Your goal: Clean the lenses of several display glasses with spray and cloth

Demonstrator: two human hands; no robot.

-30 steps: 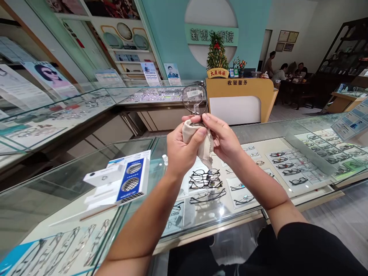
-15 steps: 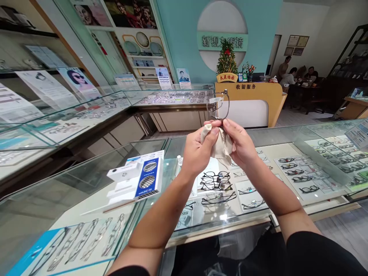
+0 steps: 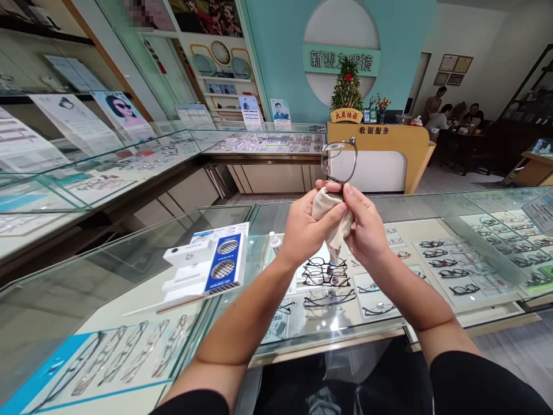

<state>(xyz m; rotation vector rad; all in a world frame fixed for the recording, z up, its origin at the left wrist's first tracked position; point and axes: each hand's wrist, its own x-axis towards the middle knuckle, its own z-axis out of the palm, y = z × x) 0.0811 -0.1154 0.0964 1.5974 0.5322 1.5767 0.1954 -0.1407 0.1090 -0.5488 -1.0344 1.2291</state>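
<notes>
Nearest: the person's black sleeves and bare forearms, reaching out over the glass counter. Under the glass, near left, a row of frames on a blue-edged card; further in, centre, black frames stacked on a white tray, w/ more pairs laid out to the right.

On top of the counter, left of the hands, a blue-and-white box display and just beside the left wrist a small white bottle.

Above the counter, both hands meet mid-scene. Left hand grip is clenched around a beige cloth, thumb pressing it from the near side. Right hand pinches the same cloth and the lower part of a pair of glasses; fingers closed tight. One lens stands upright above the fingertips, the rest is wrapped in cloth, can't see it.

Far: another glass case along the left, a yellow cashier desk w/ a small green tree on it, teal wall behind. Far right, people sit at a dark table.
</notes>
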